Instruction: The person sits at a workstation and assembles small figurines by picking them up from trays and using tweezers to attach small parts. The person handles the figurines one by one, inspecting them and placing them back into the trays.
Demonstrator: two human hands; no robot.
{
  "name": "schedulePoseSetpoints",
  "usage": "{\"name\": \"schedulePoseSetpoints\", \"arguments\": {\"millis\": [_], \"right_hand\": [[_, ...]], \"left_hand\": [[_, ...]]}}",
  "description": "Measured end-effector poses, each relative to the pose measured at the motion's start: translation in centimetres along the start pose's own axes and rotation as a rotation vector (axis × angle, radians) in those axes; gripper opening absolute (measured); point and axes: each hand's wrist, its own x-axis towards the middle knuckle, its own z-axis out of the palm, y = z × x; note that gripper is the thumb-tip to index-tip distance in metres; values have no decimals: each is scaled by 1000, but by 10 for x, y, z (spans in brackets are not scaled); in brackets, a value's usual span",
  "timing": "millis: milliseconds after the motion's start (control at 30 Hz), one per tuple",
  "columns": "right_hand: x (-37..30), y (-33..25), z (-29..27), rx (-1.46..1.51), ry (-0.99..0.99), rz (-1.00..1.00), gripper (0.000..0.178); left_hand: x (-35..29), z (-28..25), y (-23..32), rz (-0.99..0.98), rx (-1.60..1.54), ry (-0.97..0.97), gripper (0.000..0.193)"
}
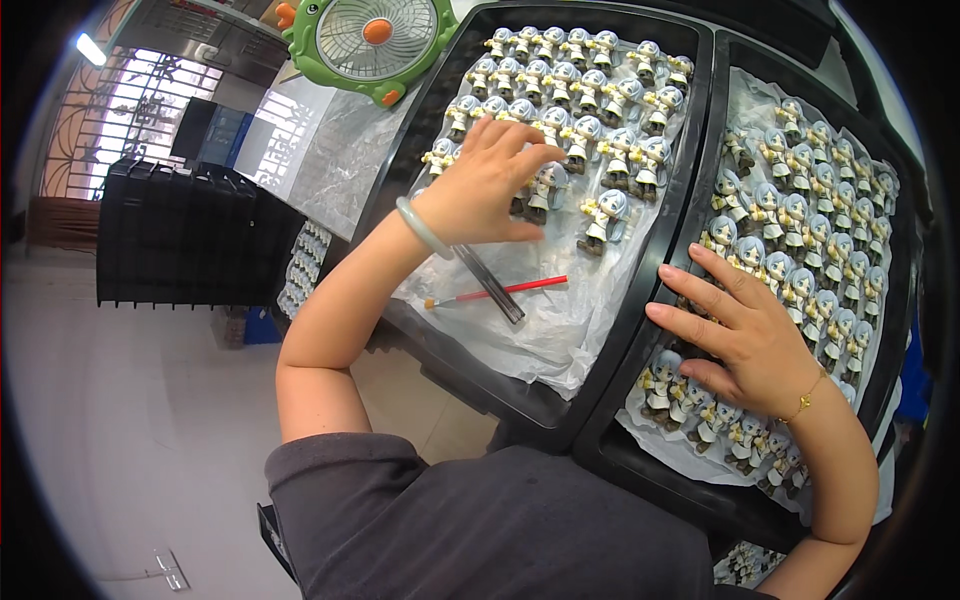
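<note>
My left hand [478,185], with a pale bangle at its wrist, hovers over the left black tray [640,310]. Its fingers are spread and curved, the thumb apart from the index finger. Just beyond that gap a small figurine [546,190] with pale hair lies on the lining paper; whether a fingertip touches it I cannot tell. Another figurine [603,220] lies to its right. Fingers apart, my right hand [745,335] rests over the right black tray [600,440], its fingertips near the shared rims. Similar figurines [797,290] lie in rows around and partly beneath it.
On the left tray's white paper lie a red-handled brush [515,289] and a dark stick [488,283], crossing. A green animal-shaped fan [375,40] stands beyond the tray. Stacked black trays [190,235] stand at the left, near a grey table [345,150].
</note>
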Motion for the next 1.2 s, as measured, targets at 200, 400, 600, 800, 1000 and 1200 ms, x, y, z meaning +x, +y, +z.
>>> {"name": "schedulePoseSetpoints", "arguments": {"millis": [200, 400, 600, 800, 1000, 1200], "right_hand": [[1, 0, 1, -10, -7, -2, 65], [1, 0, 1, -7, 1, -7, 64], [1, 0, 1, -8, 1, -8, 64], [0, 2, 3, 3, 18, -21, 62], [-6, 8, 7, 21, 40, -36, 52], [-12, 12, 9, -4, 78, -58, 51]], "left_hand": [[23, 18, 33, 111, 19, -90, 63], [24, 19, 31, 17, -136, -102, 63], [14, 12, 19, -61, -36, -149, 62], [12, 12, 20, -37, -12, -123, 59], [21, -3, 28, -28, -33, -146, 66], [111, -24, 41, 138, -252, 63, 49]]}}
